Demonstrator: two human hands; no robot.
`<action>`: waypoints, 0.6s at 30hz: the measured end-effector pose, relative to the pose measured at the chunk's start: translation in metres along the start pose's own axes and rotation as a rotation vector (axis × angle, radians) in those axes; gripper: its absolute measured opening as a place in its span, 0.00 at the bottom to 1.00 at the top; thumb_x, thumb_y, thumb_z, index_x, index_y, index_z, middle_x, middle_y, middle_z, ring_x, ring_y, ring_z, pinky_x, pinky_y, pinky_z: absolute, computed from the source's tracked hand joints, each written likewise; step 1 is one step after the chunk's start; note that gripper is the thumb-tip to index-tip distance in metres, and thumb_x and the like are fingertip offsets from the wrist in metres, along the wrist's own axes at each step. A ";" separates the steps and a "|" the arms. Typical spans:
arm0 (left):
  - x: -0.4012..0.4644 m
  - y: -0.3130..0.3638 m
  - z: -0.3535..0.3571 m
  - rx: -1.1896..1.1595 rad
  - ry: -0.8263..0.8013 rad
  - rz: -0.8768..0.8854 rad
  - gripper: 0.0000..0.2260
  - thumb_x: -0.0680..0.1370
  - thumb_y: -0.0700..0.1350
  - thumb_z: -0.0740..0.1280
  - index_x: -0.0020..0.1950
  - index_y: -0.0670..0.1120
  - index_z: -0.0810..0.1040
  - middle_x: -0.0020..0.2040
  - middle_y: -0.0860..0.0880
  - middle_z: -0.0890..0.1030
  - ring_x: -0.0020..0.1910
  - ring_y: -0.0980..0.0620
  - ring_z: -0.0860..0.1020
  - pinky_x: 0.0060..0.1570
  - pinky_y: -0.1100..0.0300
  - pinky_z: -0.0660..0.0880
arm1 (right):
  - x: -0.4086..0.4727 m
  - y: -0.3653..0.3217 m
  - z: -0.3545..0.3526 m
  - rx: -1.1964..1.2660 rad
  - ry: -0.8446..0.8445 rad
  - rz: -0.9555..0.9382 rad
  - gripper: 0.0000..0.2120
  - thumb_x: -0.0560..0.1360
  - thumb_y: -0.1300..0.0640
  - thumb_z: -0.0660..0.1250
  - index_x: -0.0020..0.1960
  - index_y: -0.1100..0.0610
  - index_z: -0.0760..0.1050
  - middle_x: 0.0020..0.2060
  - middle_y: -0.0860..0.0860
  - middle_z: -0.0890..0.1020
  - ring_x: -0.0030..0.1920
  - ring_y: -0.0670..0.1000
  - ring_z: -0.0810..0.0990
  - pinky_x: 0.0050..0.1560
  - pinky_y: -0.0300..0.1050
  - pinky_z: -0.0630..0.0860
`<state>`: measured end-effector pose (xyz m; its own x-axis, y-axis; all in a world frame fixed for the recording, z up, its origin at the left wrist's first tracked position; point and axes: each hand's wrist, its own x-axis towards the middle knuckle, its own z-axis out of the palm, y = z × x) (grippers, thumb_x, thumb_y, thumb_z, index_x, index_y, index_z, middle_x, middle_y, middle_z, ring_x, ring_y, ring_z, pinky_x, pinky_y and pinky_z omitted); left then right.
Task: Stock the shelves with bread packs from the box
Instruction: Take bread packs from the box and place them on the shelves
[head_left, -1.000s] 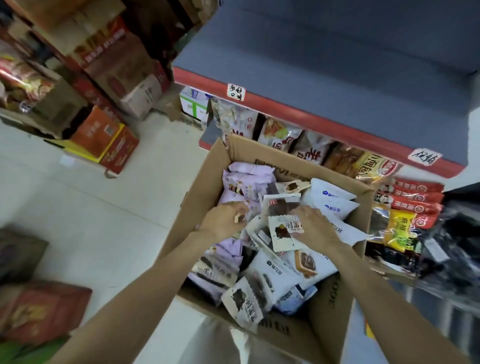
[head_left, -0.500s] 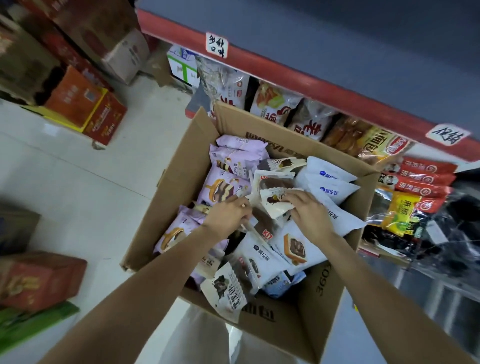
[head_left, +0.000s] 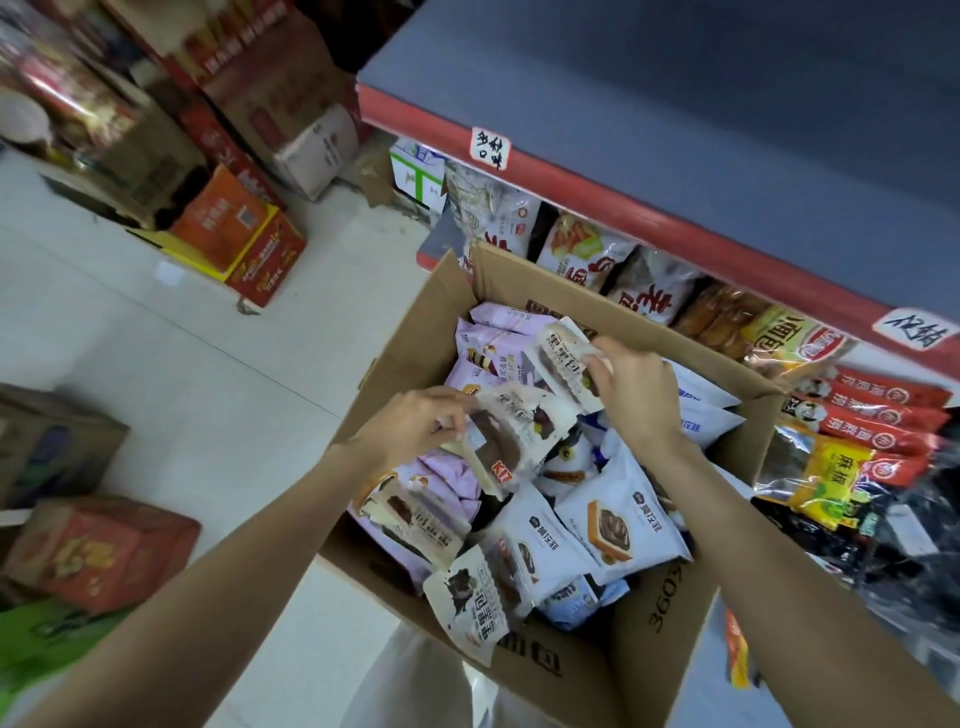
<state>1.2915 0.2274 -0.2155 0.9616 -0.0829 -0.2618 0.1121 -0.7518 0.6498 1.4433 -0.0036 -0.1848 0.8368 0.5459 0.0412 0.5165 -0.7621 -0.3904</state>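
so the bread packs are mostly piled loose in the open cardboard box (head_left: 670, 613), which sits right under both hands. left hand (head_left: 415, 426) is pinching the top edge of a cream pack with dark bread (head_left: 511, 441), lifted a bit above the pile and tilted, red lettering near its lower end. right hand (head_left: 636, 400) has its fingers curled round another cream pack (head_left: 563, 364) just beyond the left one, also raised off the heap; the two packs look like they touch or overlap where they meet, can't say which.

below the right hand there's white packs with a chocolate toast picture (head_left: 615, 525), and past its knuckles more white and blue packs (head_left: 701, 415) against the box wall. under and beyond the left hand are lilac packs (head_left: 493, 343). one cream pack (head_left: 467, 608) hangs over the near rim of the box.

beyond the hands is the shelf with a red edge (head_left: 691, 239) and handwritten tags, bagged bread (head_left: 587, 249) already on the level below it. off past the right hand, red and yellow snack packs (head_left: 878, 431). far to the left of the hands, red and orange cartons (head_left: 244, 234) on the pale floor (head_left: 182, 374).
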 end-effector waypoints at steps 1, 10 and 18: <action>-0.004 -0.003 0.004 0.004 -0.018 -0.036 0.03 0.73 0.38 0.71 0.40 0.43 0.80 0.61 0.54 0.78 0.54 0.59 0.79 0.50 0.68 0.74 | 0.000 -0.001 0.001 0.017 -0.015 0.016 0.09 0.78 0.56 0.64 0.52 0.61 0.77 0.33 0.61 0.81 0.35 0.63 0.79 0.33 0.45 0.64; 0.012 -0.012 0.046 0.042 -0.090 -0.628 0.17 0.78 0.60 0.58 0.62 0.52 0.67 0.52 0.45 0.80 0.51 0.41 0.78 0.51 0.52 0.74 | -0.024 0.013 0.018 -0.009 -0.126 0.117 0.13 0.77 0.53 0.65 0.59 0.59 0.76 0.42 0.63 0.83 0.44 0.65 0.80 0.42 0.52 0.74; 0.052 -0.004 0.074 0.011 -0.035 -0.447 0.16 0.76 0.54 0.66 0.51 0.40 0.76 0.51 0.47 0.71 0.52 0.47 0.74 0.48 0.57 0.69 | -0.036 0.020 0.019 0.106 -0.108 0.125 0.11 0.77 0.57 0.66 0.56 0.61 0.78 0.42 0.63 0.83 0.44 0.65 0.81 0.42 0.52 0.74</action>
<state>1.3225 0.1778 -0.2848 0.8102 0.2301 -0.5391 0.5120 -0.7255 0.4599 1.4202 -0.0313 -0.2117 0.8658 0.4880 -0.1105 0.3828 -0.7883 -0.4816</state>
